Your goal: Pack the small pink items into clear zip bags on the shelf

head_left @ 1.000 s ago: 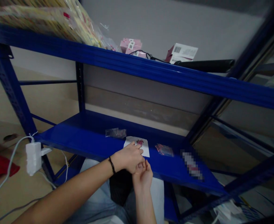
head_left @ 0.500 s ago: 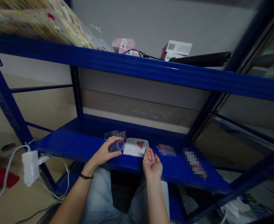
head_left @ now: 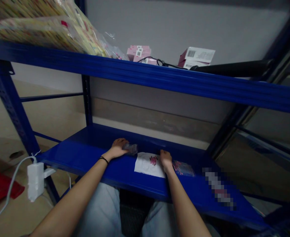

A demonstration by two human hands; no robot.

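Observation:
My left hand [head_left: 118, 148] reaches over the blue shelf and closes at the clear plastic bags [head_left: 133, 149], its thumb lying against them; its far fingers are partly hidden. Beside the bags lies a white sheet of paper [head_left: 143, 166] with a small heap of pink pieces [head_left: 153, 160] on it. My right hand [head_left: 165, 158] is at the paper's right edge with its fingers curled in, so its palm and whatever it holds are hidden. Just right of that wrist is a clear bag with pink pieces [head_left: 184, 168] inside.
The blue shelf board [head_left: 105, 174] spans my lap. Overhead, the upper shelf beam [head_left: 145, 74] carries bagged yellowish packs [head_left: 48, 36], pink boxes [head_left: 140, 52], white boxes [head_left: 199, 56] and a black tube [head_left: 234, 69]. A white power adapter [head_left: 35, 181] hangs at the left post.
My left hand has gone from the paper's left side back to the clear bags. My right hand, earlier palm-up with pink pieces, has turned over, curled and moved farther in. The view has shifted slightly.

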